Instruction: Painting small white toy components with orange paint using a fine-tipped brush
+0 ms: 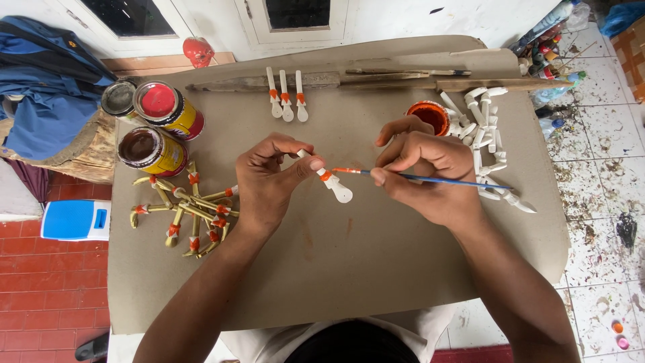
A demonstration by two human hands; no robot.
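While the left hand [269,181] is pinching a small white spoon [330,183] by its handle, fingers [310,163] clenched on it just above the grey board [349,269] covering the counter, the right hand [430,176] is gripping a thin blue paintbrush [430,179] and touching its orange tip to the band at the spoon's neck. By the look of it, the painting of the orange band is under way, and the next stroke is calling for a slight turn of the spoon and a steady brush tip. In front of the hands the board is lying bare out to its near edge, giving the forearms free room. To the left, a heap of gold spoons [188,212] with orange bands is sitting just beside the left wrist; brown [151,149] and red [164,107] paint tins are standing beyond it near the board's left edge. To the right, a pile of plain white spoons [487,134] is crowding the orange paint pot [430,115]. Farthest off, three finished white spoons [287,97] are lying by a wooden strip [376,81].
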